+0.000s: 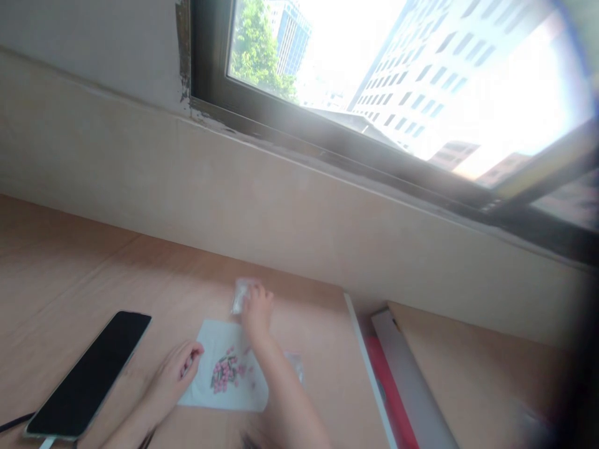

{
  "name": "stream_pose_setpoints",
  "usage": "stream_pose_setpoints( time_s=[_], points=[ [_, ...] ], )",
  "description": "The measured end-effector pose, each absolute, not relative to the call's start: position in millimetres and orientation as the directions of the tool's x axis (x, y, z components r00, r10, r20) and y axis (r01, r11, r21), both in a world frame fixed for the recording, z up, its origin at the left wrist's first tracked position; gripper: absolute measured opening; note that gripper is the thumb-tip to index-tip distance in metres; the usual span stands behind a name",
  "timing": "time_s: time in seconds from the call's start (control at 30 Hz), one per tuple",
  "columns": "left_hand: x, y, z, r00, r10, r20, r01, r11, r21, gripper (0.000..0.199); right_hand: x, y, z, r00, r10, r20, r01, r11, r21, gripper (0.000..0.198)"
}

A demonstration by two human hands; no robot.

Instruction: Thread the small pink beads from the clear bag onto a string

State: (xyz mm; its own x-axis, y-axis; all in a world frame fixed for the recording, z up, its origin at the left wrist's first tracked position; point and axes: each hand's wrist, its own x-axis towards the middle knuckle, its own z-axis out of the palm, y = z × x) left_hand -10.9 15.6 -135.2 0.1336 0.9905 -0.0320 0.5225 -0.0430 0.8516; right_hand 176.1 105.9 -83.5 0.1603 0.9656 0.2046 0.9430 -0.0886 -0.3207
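- My right hand (256, 310) reaches to the far side of the sheet, fingers curled down onto a small clear plastic bag (239, 294); blur keeps me from telling whether they pinch it or only press on it.
- My left hand (175, 369) rests at the sheet's left edge, fingertips drawn together; I cannot tell if anything is between them.
- The bag is crinkly and translucent, lying on the desk just beyond the sheet.
- One white sheet (224, 374), flat and roughly square, lies between my hands, carrying a loose cluster of small pink beads (225, 371), too blurred to count.
- One black phone (88, 374), glossy and rectangular, lies left of my left hand, long axis running near-left to far-right.
- The wooden desk (70, 274) is pale and smooth.
- A long white and red strip (397, 380) lies to the right.
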Motion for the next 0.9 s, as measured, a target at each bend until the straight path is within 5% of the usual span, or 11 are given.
stream_pose_setpoints(
  time_s=[0.17, 0.37, 0.6, 0.9],
  points=[
    [-10.8, 17.5, -129.4, 0.146, 0.988, -0.045, 0.522, -0.038, 0.852, 0.026, 173.2, 106.9, -84.5, 0.108, 0.984, 0.143, 0.953, -0.062, -0.295, 0.026],
    [-10.9, 18.8, -138.0, 0.132, 0.991, -0.032, 0.543, -0.045, 0.839, 0.026, 201.0, 66.4, -60.8, 0.327, 0.889, 0.322, 0.860, -0.139, -0.491, 0.024],
    [-14.4, 17.4, -133.6, 0.184, 0.982, -0.048, 0.552, -0.062, 0.831, 0.026, 255.8, -37.0, -93.9, 0.588, 0.807, 0.043, 0.766, -0.539, -0.351, 0.032],
    [-19.2, 21.9, -118.0, 0.182, 0.964, -0.194, 0.428, 0.100, 0.898, 0.030, 263.9, -55.9, -92.2, 0.641, 0.767, -0.013, 0.638, -0.542, -0.546, 0.018]
  ],
)
